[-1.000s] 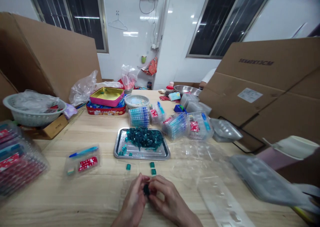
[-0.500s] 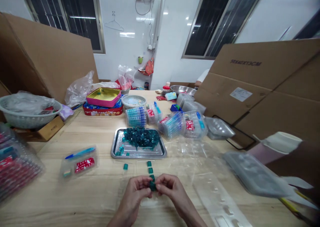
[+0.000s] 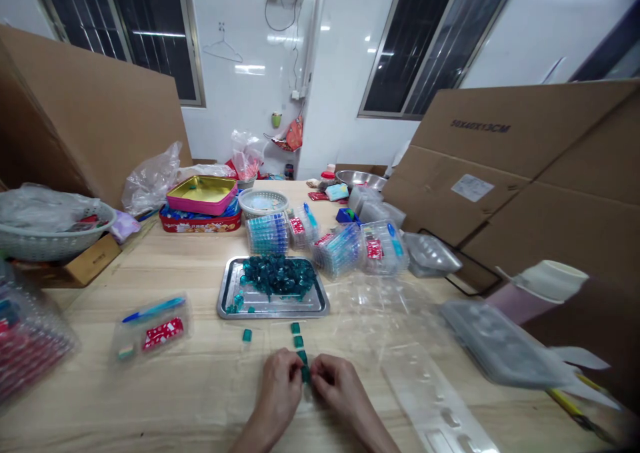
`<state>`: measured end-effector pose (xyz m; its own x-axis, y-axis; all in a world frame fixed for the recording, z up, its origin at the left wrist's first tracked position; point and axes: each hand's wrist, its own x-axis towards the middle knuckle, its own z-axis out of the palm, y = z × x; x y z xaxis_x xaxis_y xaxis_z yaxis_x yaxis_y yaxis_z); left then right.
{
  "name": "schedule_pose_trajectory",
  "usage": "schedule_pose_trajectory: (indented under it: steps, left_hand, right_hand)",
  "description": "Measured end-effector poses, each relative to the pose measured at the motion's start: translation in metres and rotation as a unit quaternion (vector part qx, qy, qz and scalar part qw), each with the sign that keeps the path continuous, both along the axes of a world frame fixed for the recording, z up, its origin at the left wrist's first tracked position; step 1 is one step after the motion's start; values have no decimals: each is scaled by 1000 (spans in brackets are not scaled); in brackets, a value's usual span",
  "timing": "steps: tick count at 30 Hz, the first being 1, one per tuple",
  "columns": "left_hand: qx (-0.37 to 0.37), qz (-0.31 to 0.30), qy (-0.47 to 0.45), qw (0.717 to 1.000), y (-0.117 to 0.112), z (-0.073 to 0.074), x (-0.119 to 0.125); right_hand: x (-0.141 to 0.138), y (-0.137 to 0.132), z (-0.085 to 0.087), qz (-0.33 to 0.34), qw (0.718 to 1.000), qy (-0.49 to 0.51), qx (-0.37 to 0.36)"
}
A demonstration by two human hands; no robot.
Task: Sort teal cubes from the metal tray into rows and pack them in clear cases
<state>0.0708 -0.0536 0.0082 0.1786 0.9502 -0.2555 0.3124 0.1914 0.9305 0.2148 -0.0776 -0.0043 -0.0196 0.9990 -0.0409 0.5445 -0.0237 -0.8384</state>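
A green square gem (image 3: 305, 374) lies at the near end of a column, between the fingertips of my two hands. My left hand (image 3: 280, 388) is closed, thumb and fingers pinched at the gem's left side. From the right, my right hand (image 3: 341, 390) has its curled fingers against the other edge. Several like gems, such as the far green gem (image 3: 295, 328), run in line away from me, over what looks like clear plastic. One loose green gem (image 3: 247, 335) sits left of the column. Behind is a metal tray (image 3: 225, 306) with a heap of teal gems (image 3: 277, 276).
A clear pack with a blue pen (image 3: 154, 310) lies at left. Stacked clear packs (image 3: 340, 250) stand behind the tray. A clear plastic blister sheet (image 3: 435, 400) lies to the right. Cardboard boxes (image 3: 500, 166) and a pink cup (image 3: 515, 300) border the right side.
The near gem has turned from tilted in my fingertips to lying more in line with the column. My left hand has rolled over, its back now up. The view has shifted slightly.
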Motion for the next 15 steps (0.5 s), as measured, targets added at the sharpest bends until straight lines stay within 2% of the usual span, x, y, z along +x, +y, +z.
schedule_pose_trajectory:
  steps: [7,11,15]
  left_hand:
    - [44,-28,-31,998,-10,-10,3]
    - [59,-59,-25,996,-10,-18,7]
    - [43,-112,34,992,-3,-29,8]
  right_hand:
    - [6,0,2,49,979,-198,19]
    - [4,18,22,46,981,-181,55]
    - [-17,58,43,71,980,-143,123]
